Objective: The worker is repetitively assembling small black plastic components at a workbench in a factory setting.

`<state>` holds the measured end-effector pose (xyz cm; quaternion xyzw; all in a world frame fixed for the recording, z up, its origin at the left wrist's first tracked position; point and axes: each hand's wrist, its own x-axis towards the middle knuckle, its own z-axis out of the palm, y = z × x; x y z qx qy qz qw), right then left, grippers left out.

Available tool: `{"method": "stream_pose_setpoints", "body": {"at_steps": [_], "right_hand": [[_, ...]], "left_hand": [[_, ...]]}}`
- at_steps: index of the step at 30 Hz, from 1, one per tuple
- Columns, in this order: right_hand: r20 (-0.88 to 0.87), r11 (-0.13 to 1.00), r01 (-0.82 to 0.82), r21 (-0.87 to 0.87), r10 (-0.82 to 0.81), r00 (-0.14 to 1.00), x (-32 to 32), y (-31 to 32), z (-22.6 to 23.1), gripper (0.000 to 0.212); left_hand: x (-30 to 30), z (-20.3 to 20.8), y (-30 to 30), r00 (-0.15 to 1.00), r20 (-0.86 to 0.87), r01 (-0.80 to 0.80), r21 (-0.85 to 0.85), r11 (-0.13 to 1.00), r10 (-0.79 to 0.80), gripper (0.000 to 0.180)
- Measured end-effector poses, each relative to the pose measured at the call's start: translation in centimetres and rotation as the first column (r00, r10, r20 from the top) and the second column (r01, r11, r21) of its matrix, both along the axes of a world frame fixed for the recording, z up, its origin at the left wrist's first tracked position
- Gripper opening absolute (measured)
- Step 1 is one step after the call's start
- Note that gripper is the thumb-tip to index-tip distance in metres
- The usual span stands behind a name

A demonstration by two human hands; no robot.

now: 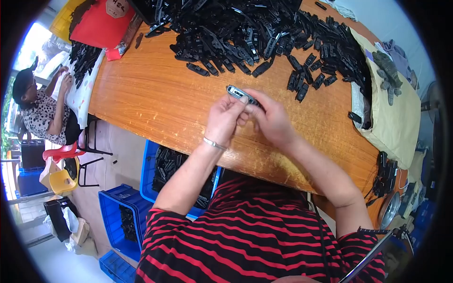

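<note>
Both my hands meet over the near part of the wooden table (155,89). Between them is a small, long black plastic part (236,92) with a pale, shiny face turned up. My left hand (223,115) pinches it near its left end, thumb on top. Around its right end my right hand (272,118) curls, the fingers partly hidden. Beyond my hands lies a big heap of similar black plastic parts (222,37). A smaller loose group of black parts (302,80) lies to the right of the heap's near edge.
A tan sack (394,113) with black parts at its mouth stands on the right, a grey glove (388,75) on it. Blue crates (113,217) with black parts stand on the floor at left. A red bag (101,26) lies far left; a co-worker (45,104) sits beyond.
</note>
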<state>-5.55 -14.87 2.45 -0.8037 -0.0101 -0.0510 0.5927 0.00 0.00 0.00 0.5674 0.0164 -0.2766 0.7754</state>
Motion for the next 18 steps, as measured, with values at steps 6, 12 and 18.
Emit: {"method": "stream_pose_setpoints", "body": {"at_steps": [6, 12, 18], "right_hand": [[-0.401, 0.945, 0.068, 0.321, 0.070, 0.913, 1.6, -2.4, 0.5, 0.018], [-0.544, 0.995, 0.084, 0.057, -0.040, 0.838, 2.2, -2.0, 0.5, 0.017], [-0.476, 0.996, 0.086, -0.023, -0.086, 0.875, 2.5, -2.3, -0.7, 0.017]], "left_hand": [[1.6, 1.7, 0.7, 0.981, 0.178, 0.052, 0.129, 0.990, -0.075, 0.015], [3.2, 0.0, 0.1, 0.925, 0.339, 0.030, 0.385, 0.922, -0.172, 0.009], [3.0, -0.6, -0.5, 0.887, 0.423, -0.037, 0.466, 0.884, -0.186, 0.010]]}}
